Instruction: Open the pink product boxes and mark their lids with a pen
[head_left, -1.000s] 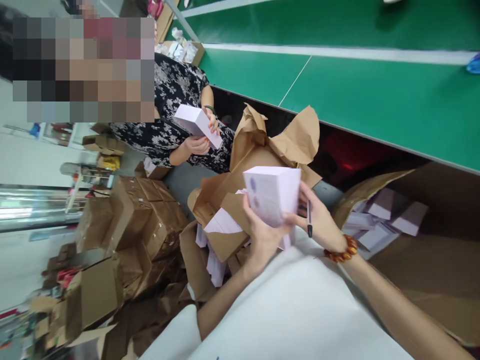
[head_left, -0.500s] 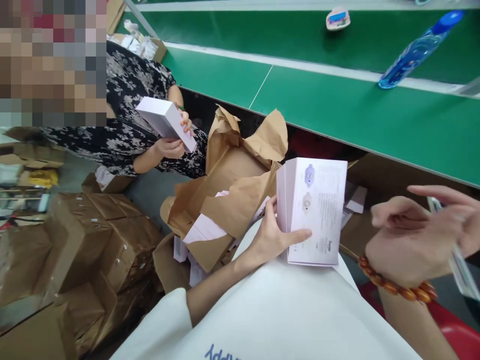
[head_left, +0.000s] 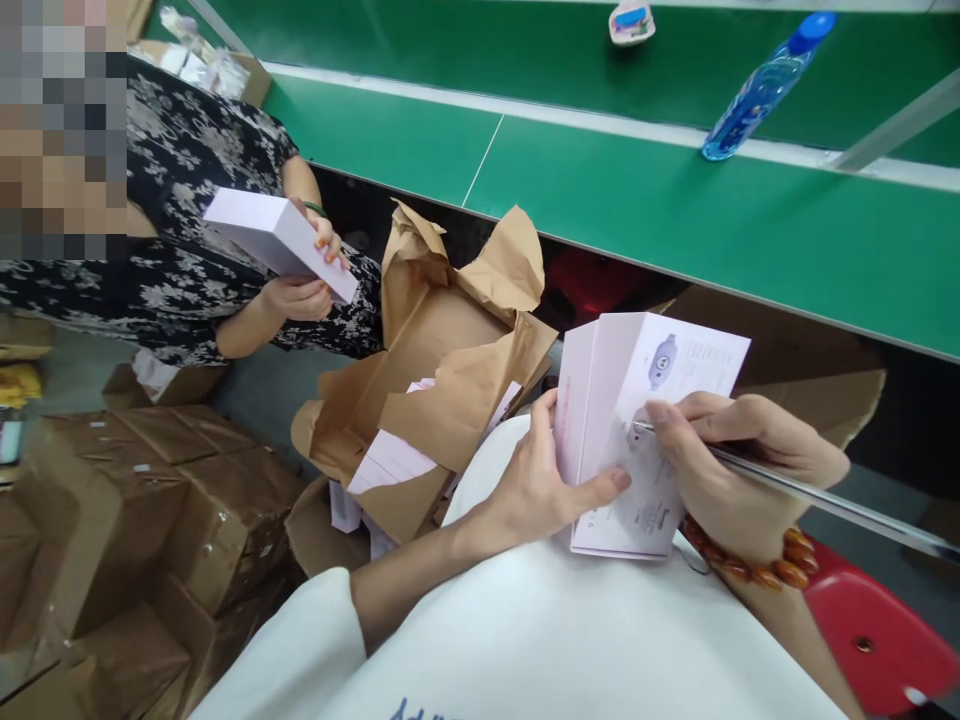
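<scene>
Gripping a pale lilac cardboard box [head_left: 637, 440] in the left hand [head_left: 540, 490], the person pinches a long slim silver strip [head_left: 817, 495] in the right hand [head_left: 750, 460], its tip on the box's printed face. Beyond runs a long green worktop [head_left: 675, 210] bearing a blue-capped clear plastic bottle [head_left: 765, 90]. Below it sits an open carton lined with crumpled brown kraft paper [head_left: 442, 330], and taped brown cartons [head_left: 172, 510] crowd the grey floor [head_left: 262, 410] near a co-worker's floral dress [head_left: 172, 150].
</scene>
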